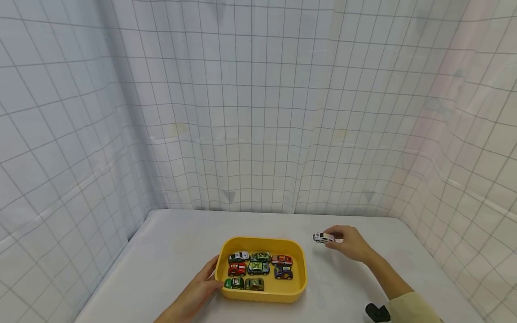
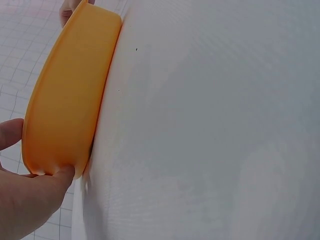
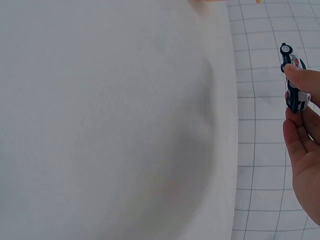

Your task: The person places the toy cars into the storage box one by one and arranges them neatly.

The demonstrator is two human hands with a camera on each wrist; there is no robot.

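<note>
In the head view my right hand [image 1: 350, 242] pinches a white toy car [image 1: 323, 237] between thumb and fingers, above the table and right of the yellow tray [image 1: 282, 297]. The right wrist view shows the same toy car [image 3: 291, 80] side-on with its dark wheels, held by the right hand [image 3: 305, 155]. My left hand [image 1: 198, 287] holds the tray's left end, thumb near the front corner. Seen from the left wrist, the left hand [image 2: 30, 200] touches the tray's orange-looking outer wall [image 2: 70, 90]. Several toy cars, among them a red car [image 1: 237, 269], lie in rows inside the tray.
The tray stands on a white-covered table [image 1: 181, 233]. White gridded curtains [image 1: 258, 112] hang behind it and at both sides. A black object [image 1: 377, 312] shows beside the right sleeve [image 1: 412, 308]. A bare patch of tray floor lies at its front right.
</note>
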